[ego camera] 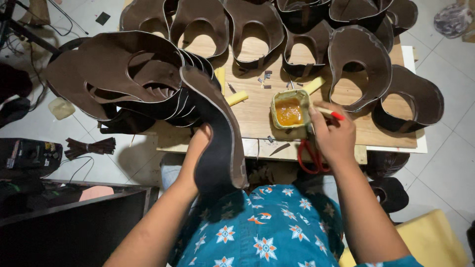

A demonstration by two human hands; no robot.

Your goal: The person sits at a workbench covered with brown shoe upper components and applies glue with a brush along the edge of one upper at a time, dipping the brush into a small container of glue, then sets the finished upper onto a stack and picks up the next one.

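With the left hand (198, 148) gripping the dark leather piece (217, 133) upright over the worktop (257, 111), and the right hand (334, 136) pinching a red-tipped brush (329, 112) beside the glue tub (289, 110), loading the brush sparingly seems wise to avoid drips.

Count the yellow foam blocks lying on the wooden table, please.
2: one foam block lies left of the glue tub, one just behind it. Leather pieces may hide more.

One glue pot (290, 110), one red-handled scissors (310, 157), two yellow sticks (236, 98), two hands (336, 136)
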